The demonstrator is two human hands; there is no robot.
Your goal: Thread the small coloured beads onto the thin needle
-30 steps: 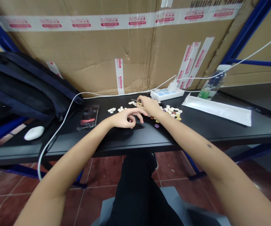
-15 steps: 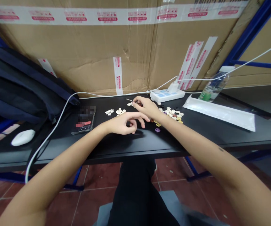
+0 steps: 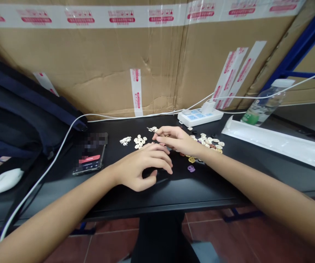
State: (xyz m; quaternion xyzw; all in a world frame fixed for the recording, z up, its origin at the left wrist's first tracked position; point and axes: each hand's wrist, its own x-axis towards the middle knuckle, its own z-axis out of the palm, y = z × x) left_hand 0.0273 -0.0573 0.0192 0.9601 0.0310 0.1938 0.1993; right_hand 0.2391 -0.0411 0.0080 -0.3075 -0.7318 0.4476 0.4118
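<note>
My right hand (image 3: 178,140) pinches a thin needle (image 3: 152,130) that points left over the black table (image 3: 228,182). A heap of small white, yellow and brown buttons (image 3: 209,141) lies just right of that hand. A purple button (image 3: 191,168) and a yellow button (image 3: 192,159) lie apart in front of it. My left hand (image 3: 143,165) hovers low over the table in front of the right hand. Its fingers are curled and slightly apart, thumb below, with nothing visible in them. Two small groups of white buttons (image 3: 139,141) sit behind my left hand.
A phone (image 3: 90,157) lies left of my hands, with a white cable (image 3: 50,160) beside it. A white mouse (image 3: 2,180) and a dark bag (image 3: 17,117) are at far left. A power strip (image 3: 200,116), a water bottle (image 3: 264,104) and a long white packet (image 3: 278,142) stand at the right. A cardboard box (image 3: 105,65) backs the table.
The camera has moved closer and lower over the table. My left hand has drawn back toward me with its fingers uncurling a little. My right hand keeps the needle in place.
</note>
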